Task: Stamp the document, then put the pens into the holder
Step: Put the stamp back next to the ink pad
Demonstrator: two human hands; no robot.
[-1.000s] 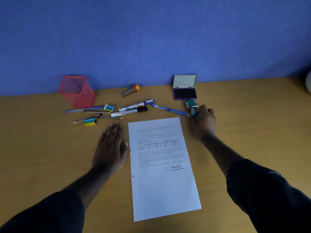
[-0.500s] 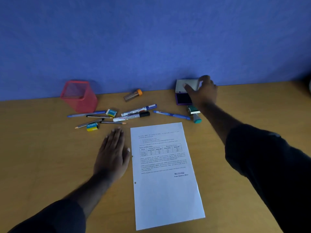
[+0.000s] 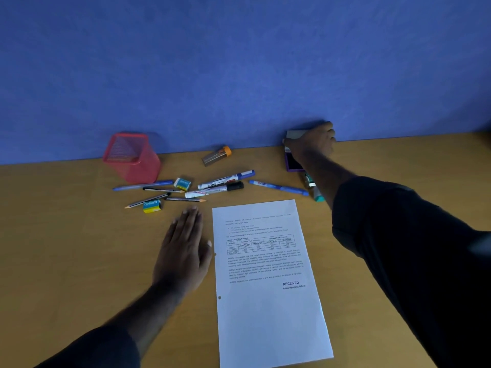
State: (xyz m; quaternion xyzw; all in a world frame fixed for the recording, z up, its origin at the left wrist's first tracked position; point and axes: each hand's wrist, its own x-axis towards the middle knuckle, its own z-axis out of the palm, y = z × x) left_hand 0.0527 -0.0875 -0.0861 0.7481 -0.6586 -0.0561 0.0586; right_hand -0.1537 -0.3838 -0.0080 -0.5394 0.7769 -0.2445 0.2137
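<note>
While the left hand lies flat and spread on the wooden worktop beside the white printed document, the right hand grips the grey lid of the purple ink pad.

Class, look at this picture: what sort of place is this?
Probably an office desk: a printed document stamped RECEIVED, an ink pad, and scattered pens beside a red mesh holder.
</note>
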